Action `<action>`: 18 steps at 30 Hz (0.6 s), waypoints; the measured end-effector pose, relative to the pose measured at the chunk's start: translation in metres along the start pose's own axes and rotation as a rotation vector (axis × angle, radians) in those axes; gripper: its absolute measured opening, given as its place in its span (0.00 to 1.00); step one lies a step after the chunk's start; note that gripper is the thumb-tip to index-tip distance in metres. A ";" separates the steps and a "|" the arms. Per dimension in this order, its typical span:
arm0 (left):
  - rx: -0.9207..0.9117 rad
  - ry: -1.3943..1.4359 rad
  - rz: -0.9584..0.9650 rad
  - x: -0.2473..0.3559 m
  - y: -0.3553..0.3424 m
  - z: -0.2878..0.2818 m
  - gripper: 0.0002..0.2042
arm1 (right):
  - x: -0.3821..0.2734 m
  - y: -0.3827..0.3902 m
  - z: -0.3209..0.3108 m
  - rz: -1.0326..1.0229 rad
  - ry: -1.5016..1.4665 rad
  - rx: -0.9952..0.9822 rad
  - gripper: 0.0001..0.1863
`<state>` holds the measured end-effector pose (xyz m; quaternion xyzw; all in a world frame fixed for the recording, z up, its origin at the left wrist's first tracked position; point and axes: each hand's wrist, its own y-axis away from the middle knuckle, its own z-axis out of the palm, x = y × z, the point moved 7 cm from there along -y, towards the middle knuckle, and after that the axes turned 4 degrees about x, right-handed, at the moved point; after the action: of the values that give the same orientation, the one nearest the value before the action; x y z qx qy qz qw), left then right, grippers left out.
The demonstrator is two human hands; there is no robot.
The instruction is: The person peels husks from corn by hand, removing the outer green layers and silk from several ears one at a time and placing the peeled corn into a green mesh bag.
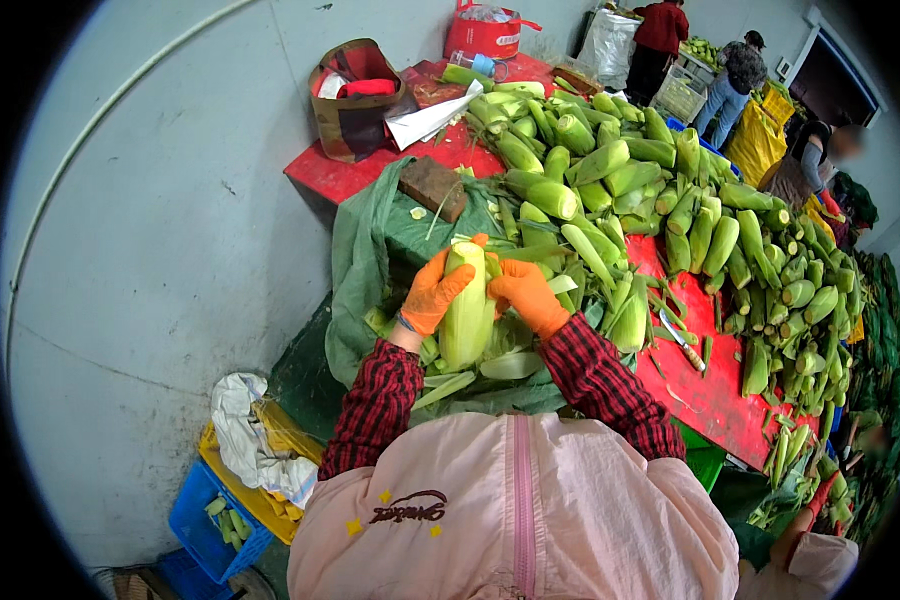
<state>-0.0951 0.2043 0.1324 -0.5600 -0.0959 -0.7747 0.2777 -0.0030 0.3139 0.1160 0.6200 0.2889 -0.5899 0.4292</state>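
Note:
An ear of corn [460, 325] in pale green husk stands nearly upright between my hands, its pale cut end at the top. My left hand [433, 292], in an orange glove, is closed around its upper left side. On the other side my right hand [530, 293], gloved alike, pinches a husk leaf [492, 268] at the ear's upper right. Loose husk leaves [510, 366] lie below on green mesh cloth [355, 250]. A brown block [433, 189] rests on the cloth beyond my hands.
Many husked ears [610, 170] cover the red table [680, 375] ahead and to the right. A knife [682, 342] lies right of my right arm. A camouflage bag [355, 100] stands far left. Blue crate [215, 525] sits low left. Co-workers [820, 160] are at the right and back.

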 end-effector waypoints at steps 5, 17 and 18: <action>0.376 -0.266 0.013 -0.013 0.006 -0.020 0.30 | 0.017 0.006 -0.013 0.058 -0.333 0.121 0.04; 0.632 0.578 -0.141 -0.079 0.003 -0.113 0.33 | 0.020 0.027 -0.113 -0.234 -0.728 0.442 0.08; 0.676 0.563 -0.095 -0.076 0.004 -0.127 0.35 | 0.027 0.026 -0.136 -0.286 -0.578 0.440 0.11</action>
<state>-0.1803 0.1673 0.0170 -0.2001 -0.2901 -0.8340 0.4245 0.0886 0.4163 0.0862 0.4590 0.1063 -0.8420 0.2630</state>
